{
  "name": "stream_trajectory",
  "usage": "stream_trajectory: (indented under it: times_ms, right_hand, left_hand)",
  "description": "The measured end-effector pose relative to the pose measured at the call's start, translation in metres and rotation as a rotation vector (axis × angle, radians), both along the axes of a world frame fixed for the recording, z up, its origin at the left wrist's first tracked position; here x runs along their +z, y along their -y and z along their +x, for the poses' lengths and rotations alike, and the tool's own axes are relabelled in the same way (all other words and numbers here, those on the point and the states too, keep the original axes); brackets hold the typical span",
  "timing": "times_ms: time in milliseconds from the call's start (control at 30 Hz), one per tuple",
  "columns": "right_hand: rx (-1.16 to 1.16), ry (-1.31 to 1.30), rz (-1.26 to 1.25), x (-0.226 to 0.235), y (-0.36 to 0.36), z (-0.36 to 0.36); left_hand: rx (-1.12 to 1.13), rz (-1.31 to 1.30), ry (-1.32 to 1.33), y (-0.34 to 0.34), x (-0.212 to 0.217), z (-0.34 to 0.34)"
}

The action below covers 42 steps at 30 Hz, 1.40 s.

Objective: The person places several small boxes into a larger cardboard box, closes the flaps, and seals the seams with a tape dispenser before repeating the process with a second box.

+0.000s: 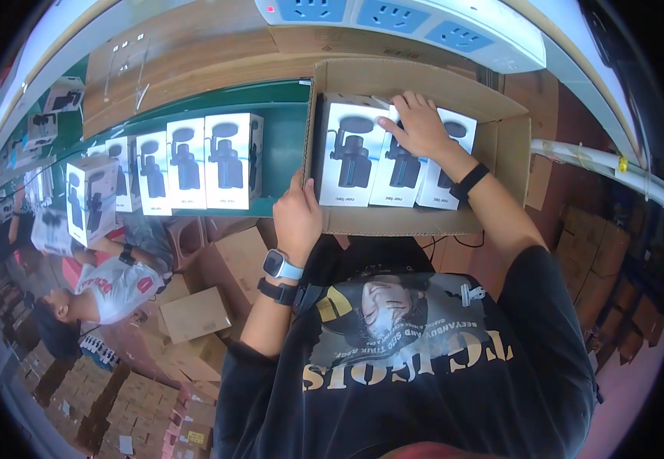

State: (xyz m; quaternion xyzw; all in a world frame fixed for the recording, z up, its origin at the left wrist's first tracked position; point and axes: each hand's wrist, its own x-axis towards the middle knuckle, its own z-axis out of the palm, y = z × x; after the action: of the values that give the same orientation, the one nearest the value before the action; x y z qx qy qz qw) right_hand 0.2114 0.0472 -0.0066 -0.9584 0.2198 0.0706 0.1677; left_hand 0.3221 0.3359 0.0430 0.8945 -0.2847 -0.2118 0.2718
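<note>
A: State of the work?
B: Judged partway. Three white boxes stand inside the open carton (401, 222): left box (349, 164), middle box (399, 172), right box (448, 157). The carton's right wall is apart from the right box.

A: Outside it?
B: A row of four white boxes (229, 164) on the green belt (286, 145), to the carton's left; not in it yet. One more, an outer box (91, 203), is at the row's far left, with a co-worker's hand (105, 245) at its lower edge.

A: Right grip?
B: Right hand (418, 126) lies over the top of the middle box, thumb reaching toward the left box. Thumb and fingers are apart; cannot tell whether they clamp anything.

A: Left grip?
B: Left hand (299, 213) is at the carton's near left corner, thumb and fingers by the wall edge. Cannot tell if it is clamped there.

A: Tally?
B: Done: three boxes in. Left: the row outside, judged by position; carton not closed. Total it takes: cannot tell.
</note>
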Motion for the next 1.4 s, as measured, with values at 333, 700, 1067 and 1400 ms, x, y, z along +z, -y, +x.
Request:
stream_trajectory:
  times_ms: [333, 700, 1067, 1400]
  right_hand:
    - [-0.472, 0.142, -0.186, 0.04, -0.083, -0.009]
    - [-0.771, 0.029, -0.173, 0.03, -0.138, 0.081]
    - [-0.696, -0.127, -0.261, 0.019, -0.16, 0.119]
    - [-0.772, -0.186, -0.069, 0.04, -0.161, 0.13]
  left_hand:
    - [-0.034, -0.11, 0.018, -0.015, -0.009, 0.006]
    - [-0.364, -0.218, -0.232, -0.023, -0.013, 0.046]
    - [-0.576, -0.252, -0.319, -0.023, -0.02, 0.063]
    - [-0.51, -0.263, -0.427, -0.034, -0.018, 0.075]
